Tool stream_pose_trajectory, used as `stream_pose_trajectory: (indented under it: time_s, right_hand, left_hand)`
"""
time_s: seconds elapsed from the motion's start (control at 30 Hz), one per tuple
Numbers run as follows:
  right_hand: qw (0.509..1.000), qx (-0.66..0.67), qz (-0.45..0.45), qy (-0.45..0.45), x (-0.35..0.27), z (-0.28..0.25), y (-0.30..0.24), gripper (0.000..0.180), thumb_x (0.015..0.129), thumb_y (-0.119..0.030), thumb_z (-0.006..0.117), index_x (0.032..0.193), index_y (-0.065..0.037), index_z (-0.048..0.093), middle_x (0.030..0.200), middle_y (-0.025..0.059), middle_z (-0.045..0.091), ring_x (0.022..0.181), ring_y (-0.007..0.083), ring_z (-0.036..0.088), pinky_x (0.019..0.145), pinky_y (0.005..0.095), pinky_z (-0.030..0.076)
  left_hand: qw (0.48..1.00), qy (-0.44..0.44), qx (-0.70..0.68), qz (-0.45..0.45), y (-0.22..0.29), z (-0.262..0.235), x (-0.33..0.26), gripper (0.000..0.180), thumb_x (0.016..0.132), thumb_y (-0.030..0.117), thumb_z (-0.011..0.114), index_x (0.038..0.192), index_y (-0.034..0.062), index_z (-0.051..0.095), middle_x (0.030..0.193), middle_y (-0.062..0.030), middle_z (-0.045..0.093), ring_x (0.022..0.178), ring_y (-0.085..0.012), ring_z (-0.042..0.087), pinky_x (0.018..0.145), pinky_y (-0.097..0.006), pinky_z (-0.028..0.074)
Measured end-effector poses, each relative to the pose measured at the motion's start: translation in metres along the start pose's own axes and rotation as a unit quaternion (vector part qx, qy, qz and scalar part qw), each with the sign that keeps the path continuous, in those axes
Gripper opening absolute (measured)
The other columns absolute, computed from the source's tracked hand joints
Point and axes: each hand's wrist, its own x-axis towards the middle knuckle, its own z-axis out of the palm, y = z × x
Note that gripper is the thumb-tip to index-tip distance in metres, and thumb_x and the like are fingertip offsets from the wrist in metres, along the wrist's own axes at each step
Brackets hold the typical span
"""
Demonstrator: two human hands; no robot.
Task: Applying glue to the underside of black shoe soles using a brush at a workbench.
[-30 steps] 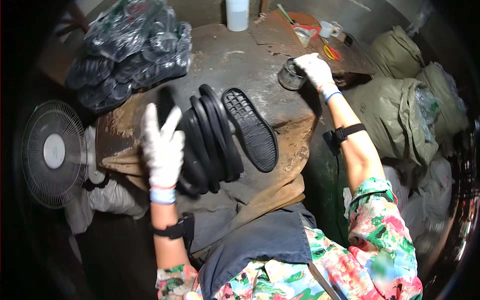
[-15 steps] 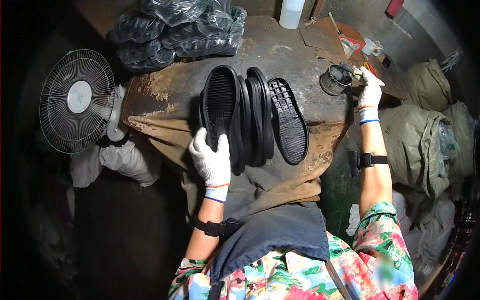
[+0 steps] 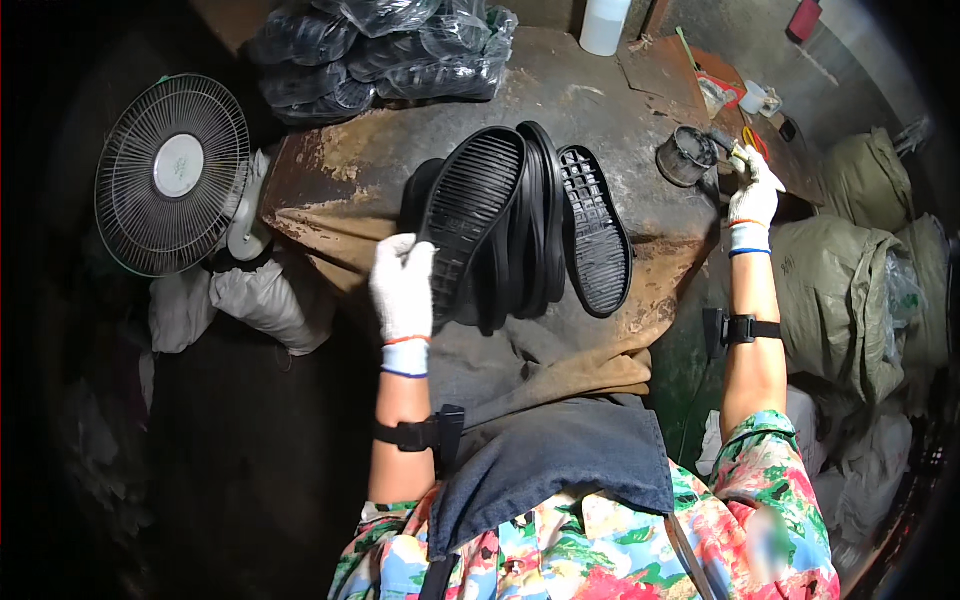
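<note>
My left hand (image 3: 403, 288), in a white knit glove, grips the near left edge of a black shoe sole (image 3: 478, 185). The sole leans tilted, its ribbed face up, against a row of other black soles (image 3: 540, 220) standing on edge. One more sole (image 3: 600, 235) lies to their right, showing a grid of hollows and ribs. At the right, my gloved right hand (image 3: 754, 195) is closed around the handle of a brush (image 3: 727, 145). The brush head is at the rim of a small dark can (image 3: 684, 160); its bristles are hard to make out.
Bagged black soles (image 3: 390, 60) are piled at the back left of the worn table (image 3: 330, 165). A fan (image 3: 178, 165) stands left of it. A whitish container (image 3: 604, 25) is at the back, orange-handled scissors (image 3: 755, 142) lie beyond my right hand, and green sacks (image 3: 835, 290) sit at the right.
My left hand has taken hold of the leftmost top sole and tilted it, its far end swinging right. My right hand keeps the brush by the can, whose opening is less covered. The view has shifted slightly.
</note>
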Motion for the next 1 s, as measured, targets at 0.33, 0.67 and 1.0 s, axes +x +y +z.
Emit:
stream_pose_trajectory:
  time_s: [0.33,0.67,1.0]
  right_hand:
    - [0.912,-0.287,-0.239,-0.169,-0.089,0.106,-0.041,0.025,0.097,0.007,0.068,0.119,-0.002,0.073,0.115,0.0106,0.075,0.106,0.0184,0.070,0.096,0.0313,0.057]
    - [0.929,0.246,0.098,-0.259,-0.139,0.207,-0.066,0.023,0.106,-0.014,0.060,0.122,0.000,0.069,0.117,0.0130,0.074,0.109,0.0248,0.070,0.104,0.0436,0.056]
    - [0.828,-0.362,-0.347,-0.249,-0.145,0.205,-0.051,0.026,0.100,-0.008,0.060,0.122,-0.007,0.073,0.115,0.0103,0.076,0.104,0.0217,0.073,0.092,0.0326,0.057]
  left_hand:
    - [0.836,-0.263,-0.439,-0.196,0.058,-0.012,0.007,0.060,0.093,0.020,0.068,0.146,-0.0016,0.052,0.138,-0.0189,0.063,0.127,-0.0318,0.062,0.109,-0.056,0.050]
    - [0.574,-0.452,-0.634,-0.254,0.103,0.080,-0.021,0.090,0.103,0.070,0.046,0.163,0.0036,0.033,0.162,-0.0227,0.044,0.138,-0.0482,0.054,0.107,-0.077,0.044]
    - [0.666,-0.420,-0.508,-0.348,0.087,0.063,-0.032,0.089,0.103,0.071,0.045,0.150,-0.0043,0.048,0.127,-0.0360,0.066,0.107,-0.0551,0.070,0.085,-0.068,0.061]
